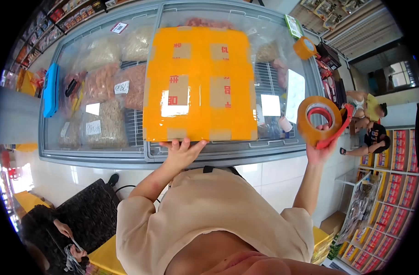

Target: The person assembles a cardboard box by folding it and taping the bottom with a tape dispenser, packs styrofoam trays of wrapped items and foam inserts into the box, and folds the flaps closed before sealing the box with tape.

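Observation:
A cardboard box (200, 85) wrapped in shiny orange-yellow tape lies on the glass top of a chest freezer (95, 158). At the box's near edge, my left hand (182, 152) rests with its fingers spread and touching it. My right hand (325, 144) is wrapped round a red tape dispenser (344, 123) that carries a large roll of orange tape (306, 120), to the right of the box and over the freezer's right end. The fingers of that hand are partly hidden behind the roll.
Bagged frozen food (106, 121) shows through the glass. A blue case (50, 90) stands at the freezer's left end, and another tape roll (304, 47) at the back right. Two people sit at the right; another person's hands are at the lower left. Stocked shelves (392, 183) line the right.

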Motion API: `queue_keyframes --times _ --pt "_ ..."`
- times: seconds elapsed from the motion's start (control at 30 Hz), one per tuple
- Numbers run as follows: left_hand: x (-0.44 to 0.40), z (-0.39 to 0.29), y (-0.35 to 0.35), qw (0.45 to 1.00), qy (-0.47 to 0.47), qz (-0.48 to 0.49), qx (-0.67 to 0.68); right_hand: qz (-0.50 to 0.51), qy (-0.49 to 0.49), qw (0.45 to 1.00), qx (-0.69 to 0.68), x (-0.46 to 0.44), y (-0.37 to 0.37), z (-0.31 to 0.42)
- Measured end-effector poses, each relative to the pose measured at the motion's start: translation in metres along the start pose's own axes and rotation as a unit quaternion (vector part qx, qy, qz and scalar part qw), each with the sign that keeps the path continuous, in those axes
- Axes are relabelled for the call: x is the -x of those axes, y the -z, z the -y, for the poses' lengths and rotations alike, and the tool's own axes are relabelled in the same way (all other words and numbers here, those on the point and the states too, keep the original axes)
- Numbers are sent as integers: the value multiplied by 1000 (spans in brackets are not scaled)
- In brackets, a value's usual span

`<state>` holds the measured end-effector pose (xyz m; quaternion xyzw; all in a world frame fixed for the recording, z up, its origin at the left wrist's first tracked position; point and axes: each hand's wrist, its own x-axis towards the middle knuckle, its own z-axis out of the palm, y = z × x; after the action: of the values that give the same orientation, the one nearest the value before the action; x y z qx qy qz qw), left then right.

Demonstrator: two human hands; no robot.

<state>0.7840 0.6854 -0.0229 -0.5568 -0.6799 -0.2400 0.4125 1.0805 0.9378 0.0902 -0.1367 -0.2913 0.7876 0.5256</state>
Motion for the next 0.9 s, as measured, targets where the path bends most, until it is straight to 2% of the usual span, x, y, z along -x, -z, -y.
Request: queue_keyframes --times 0.1,0.13,0.17,0.2,0.23,0.3,0.33,0.37,0.4,0.43,0.47,0.5,0.57,0.6,0.63,0.7,0.77,0.83,0.87,0.9 --pt "-9 4 -13 999 10 34 -13 35 -35 998 48 22 -10 9" --pt "-15 7 -21 999 8 35 -13 144 -72 972 173 25 -11 11" --pt "-25 10 -32 999 13 33 -9 249 -108 917 293 28 -21 14" --pt "-29 9 -35 999 18 31 -5 219 -156 888 373 37 -35 16" --pt "-37 4 -25 999 19 32 -6 219 -158 888 372 43 -47 15" --pt "-78 -1 11 950 97 213 206 290 -263 776 495 48 -65 9" --pt "-98 -3 37 892 169 180 378 290 -263 776 495 48 -72 5" --pt "-101 -2 54 892 169 179 379 345 -292 739 499 47 -80 2" --pt "-99 2 70 825 163 188 508 401 -320 697 501 46 -86 -2" --pt "-100 4 81 740 155 193 625 404 -321 694 502 44 -88 -7" --pt "-106 5 90 681 186 248 663 477 -264 637 544 43 -89 -16" --pt "-106 3 91 683 189 248 661 545 -203 572 577 43 -90 -23" --pt "-104 0 89 421 289 415 753 557 -180 555 591 44 -96 -31" --pt "-100 -4 88 464 250 408 745 572 -161 517 616 44 -100 -33" --pt "-92 -6 86 467 250 407 744 584 -141 477 641 44 -102 -34" --pt "-80 -9 82 405 314 436 740 584 -132 477 643 43 -97 -38" --pt "-79 -12 83 426 338 433 718 584 -127 477 644 44 -98 -40" --pt "-70 -9 81 464 409 428 659 554 -138 424 703 41 -104 -42" --pt "-64 -4 79 466 409 429 657 555 -137 426 702 38 -100 -42" --pt "-58 5 77 506 416 408 636 533 -107 399 738 33 -94 -40"
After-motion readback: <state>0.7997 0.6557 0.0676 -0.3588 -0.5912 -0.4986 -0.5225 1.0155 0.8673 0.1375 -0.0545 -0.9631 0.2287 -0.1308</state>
